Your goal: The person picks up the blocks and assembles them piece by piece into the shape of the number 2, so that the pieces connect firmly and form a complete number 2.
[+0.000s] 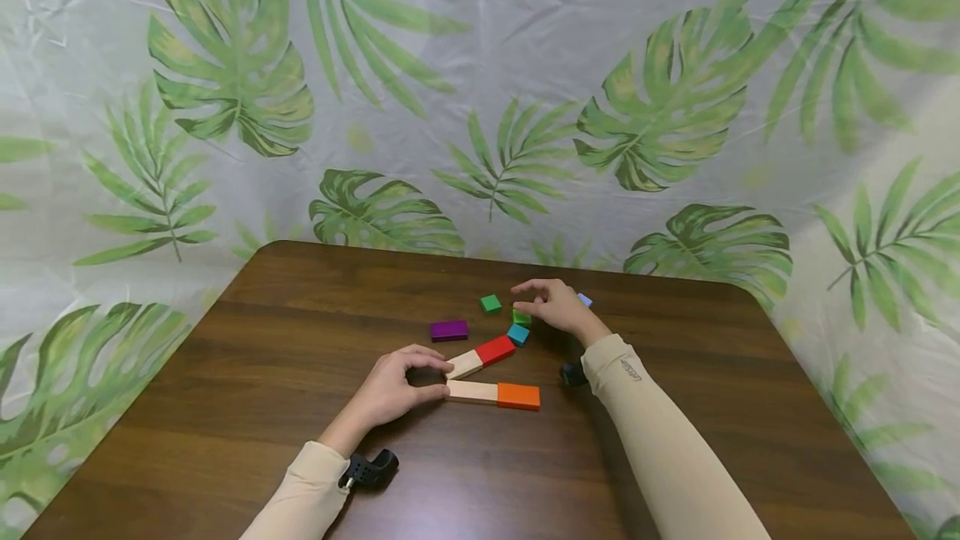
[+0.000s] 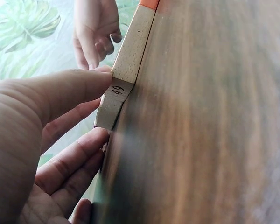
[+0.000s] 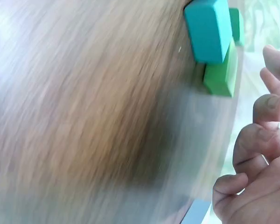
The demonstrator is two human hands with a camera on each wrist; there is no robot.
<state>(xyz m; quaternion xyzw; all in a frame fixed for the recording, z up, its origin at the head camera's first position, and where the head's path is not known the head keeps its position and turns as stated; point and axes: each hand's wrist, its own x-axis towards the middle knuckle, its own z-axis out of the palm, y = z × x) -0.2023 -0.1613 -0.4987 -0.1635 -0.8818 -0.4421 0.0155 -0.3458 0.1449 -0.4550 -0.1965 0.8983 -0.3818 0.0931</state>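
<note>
My left hand (image 1: pixel 393 384) has its thumb and fingers at the left ends of two plain wood pieces, pinching them where they meet in a V. The lower wood piece (image 1: pixel 472 392) has an orange block (image 1: pixel 518 396) at its right end; the upper wood piece (image 1: pixel 465 364) leads to a red block (image 1: pixel 496 350). The number 49 shows on a wood end (image 2: pixel 116 89) in the left wrist view. My right hand (image 1: pixel 556 307) hovers by a light green block (image 1: pixel 522 317), fingers loosely bent, holding nothing. A teal block (image 1: pixel 518 334) lies beside the red one.
A purple block (image 1: pixel 448 330) lies left of the red one. Farther back sits a darker green block (image 1: pixel 491 303). Part of a pale blue block (image 1: pixel 584 300) shows behind my right hand. The brown table (image 1: pixel 300 298) ends at a leaf-patterned curtain (image 1: pixel 510 65).
</note>
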